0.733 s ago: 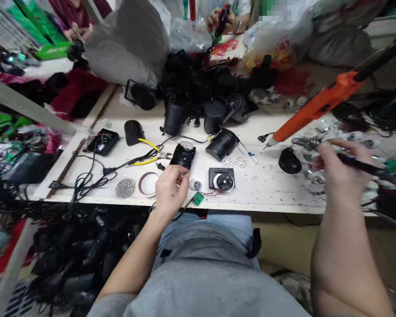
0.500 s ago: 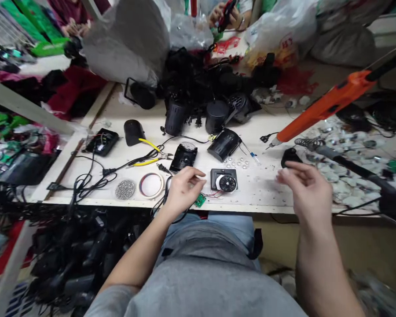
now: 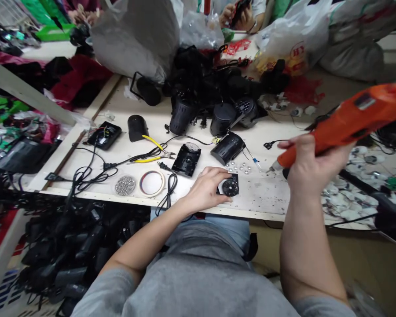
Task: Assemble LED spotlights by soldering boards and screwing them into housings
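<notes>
The person wears a plain grey short-sleeved T-shirt (image 3: 201, 286), which fills the near middle of the view. Its left sleeve (image 3: 114, 286) and right sleeve (image 3: 317, 308) end above the elbows. The forearms are bare below them, and the left hand (image 3: 206, 191) and right hand (image 3: 305, 169) are bare too. Past the shirt's far edge show blue jeans (image 3: 224, 226). A dark patch (image 3: 251, 244) sits at their right side, too small to make out.

Just one head cam here: I'm looking forward and steeply down past the lap (image 3: 201, 264) at the workbench (image 3: 270, 196), close in, with the left hand (image 3: 206, 191), right hand (image 3: 303, 165) and its orange screwdriver (image 3: 356, 119) all in frame.
</notes>
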Tool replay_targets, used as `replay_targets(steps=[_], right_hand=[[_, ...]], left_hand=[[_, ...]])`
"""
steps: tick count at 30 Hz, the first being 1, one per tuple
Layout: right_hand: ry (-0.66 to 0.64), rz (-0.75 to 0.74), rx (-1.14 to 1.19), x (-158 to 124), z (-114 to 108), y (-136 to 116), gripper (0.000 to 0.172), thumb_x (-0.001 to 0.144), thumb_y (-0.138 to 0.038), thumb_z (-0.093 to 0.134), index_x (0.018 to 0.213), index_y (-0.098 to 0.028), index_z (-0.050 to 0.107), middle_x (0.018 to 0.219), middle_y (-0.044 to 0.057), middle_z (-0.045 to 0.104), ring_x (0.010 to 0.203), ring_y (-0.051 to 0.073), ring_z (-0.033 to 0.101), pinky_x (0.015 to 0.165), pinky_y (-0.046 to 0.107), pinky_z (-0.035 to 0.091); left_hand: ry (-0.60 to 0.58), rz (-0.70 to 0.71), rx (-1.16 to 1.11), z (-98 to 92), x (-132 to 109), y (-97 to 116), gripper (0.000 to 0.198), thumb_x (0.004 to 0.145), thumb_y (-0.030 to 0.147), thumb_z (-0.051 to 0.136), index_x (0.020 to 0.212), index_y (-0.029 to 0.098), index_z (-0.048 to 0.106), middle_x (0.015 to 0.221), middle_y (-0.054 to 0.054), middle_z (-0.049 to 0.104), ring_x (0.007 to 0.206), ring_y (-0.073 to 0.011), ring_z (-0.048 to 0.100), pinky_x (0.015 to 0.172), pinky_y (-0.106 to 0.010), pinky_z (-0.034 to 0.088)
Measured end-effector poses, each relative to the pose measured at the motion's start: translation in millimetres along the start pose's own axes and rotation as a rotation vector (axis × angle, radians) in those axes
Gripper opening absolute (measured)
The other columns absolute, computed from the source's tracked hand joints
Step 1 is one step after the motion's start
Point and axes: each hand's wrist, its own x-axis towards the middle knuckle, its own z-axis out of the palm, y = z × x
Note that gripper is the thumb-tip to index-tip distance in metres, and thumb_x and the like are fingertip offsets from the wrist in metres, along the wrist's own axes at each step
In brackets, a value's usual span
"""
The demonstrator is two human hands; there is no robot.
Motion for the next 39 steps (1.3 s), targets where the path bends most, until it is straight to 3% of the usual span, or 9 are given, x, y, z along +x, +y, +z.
replay_targets(steps=[1,3,5,8,10,14,20,24,39], right_hand=[[0.020,-0.049,0.052,-12,3,-11,0.046,0.076,-0.048,0.081,0.107,-0.027,0.055,0.074,-0.006,0.060,0.055,0.013,0.062,0.059,0.029,0.055],[-0.053,0.023,0.157,-30,6,-30,0.042,0.074,-0.055,0.081,0.098,-0.026,0.063,0.069,-0.005,0.062,0.051,0.012,0.059,0.052,0.027,0.054],[-0.138,0.143,0.270,-38,8,-44,0.054,0.069,-0.070,0.077,0.099,-0.027,0.070,0.068,-0.003,0.064,0.052,0.014,0.060,0.046,0.028,0.054],[-0.223,0.222,0.390,-37,10,-57,0.070,0.064,-0.086,0.067,0.104,-0.029,0.075,0.081,0.002,0.073,0.052,0.019,0.065,0.036,0.030,0.049],[-0.252,0.201,0.436,-36,13,-63,0.064,0.067,-0.085,0.064,0.102,-0.033,0.077,0.093,0.002,0.077,0.048,0.019,0.065,0.032,0.030,0.046],[-0.269,0.146,0.520,-44,19,-70,0.049,0.072,-0.076,0.068,0.098,-0.036,0.076,0.089,0.000,0.078,0.046,0.019,0.065,0.038,0.032,0.052],[-0.322,0.134,0.510,-67,20,-66,0.076,0.074,-0.083,0.059,0.107,-0.017,0.076,0.063,0.004,0.063,0.054,0.023,0.061,0.052,0.041,0.053],[-0.361,0.121,0.515,-72,23,-63,0.076,0.081,-0.083,0.045,0.109,-0.018,0.075,0.066,0.004,0.062,0.058,0.022,0.060,0.053,0.039,0.051],[-0.368,0.142,0.505,-72,25,-63,0.067,0.077,-0.079,0.053,0.106,-0.022,0.074,0.073,0.005,0.062,0.057,0.023,0.057,0.056,0.041,0.047]], left_hand=[[0.007,-0.004,-0.001,1.7,1,-1,0.060,0.071,0.038,0.088,0.123,0.022,0.063,0.132,-0.011,0.063,0.124,-0.0314,0.055,0.106,-0.050,0.047],[0.044,-0.013,-0.002,5.1,1,-3,0.054,0.072,0.041,0.087,0.117,0.022,0.065,0.127,-0.010,0.065,0.120,-0.0306,0.057,0.104,-0.049,0.049],[0.097,-0.022,0.009,8.0,1,-4,0.052,0.073,0.043,0.086,0.115,0.020,0.065,0.121,-0.011,0.066,0.116,-0.0301,0.059,0.101,-0.047,0.050],[0.147,-0.020,0.028,10.8,-1,-3,0.051,0.074,0.041,0.085,0.115,0.018,0.064,0.118,-0.011,0.067,0.113,-0.0297,0.060,0.101,-0.046,0.050],[0.153,-0.010,0.030,11.9,-1,-2,0.051,0.075,0.039,0.084,0.118,0.018,0.063,0.120,-0.011,0.067,0.114,-0.0291,0.060,0.102,-0.046,0.049],[0.165,-0.001,0.019,12.6,-1,-2,0.050,0.075,0.035,0.084,0.118,0.019,0.064,0.120,-0.010,0.067,0.114,-0.0277,0.060,0.102,-0.044,0.049],[0.148,-0.022,-0.016,13.0,0,-4,0.041,0.071,0.033,0.084,0.105,0.021,0.064,0.116,-0.008,0.069,0.111,-0.0273,0.064,0.098,-0.043,0.050],[0.145,-0.036,-0.029,15.1,2,-3,0.037,0.071,0.030,0.081,0.102,0.021,0.063,0.115,-0.008,0.070,0.109,-0.0269,0.066,0.098,-0.043,0.051],[0.139,-0.083,-0.052,16.2,4,-1,0.035,0.071,0.031,0.080,0.100,0.021,0.063,0.110,-0.007,0.071,0.106,-0.0271,0.066,0.097,-0.044,0.052]])
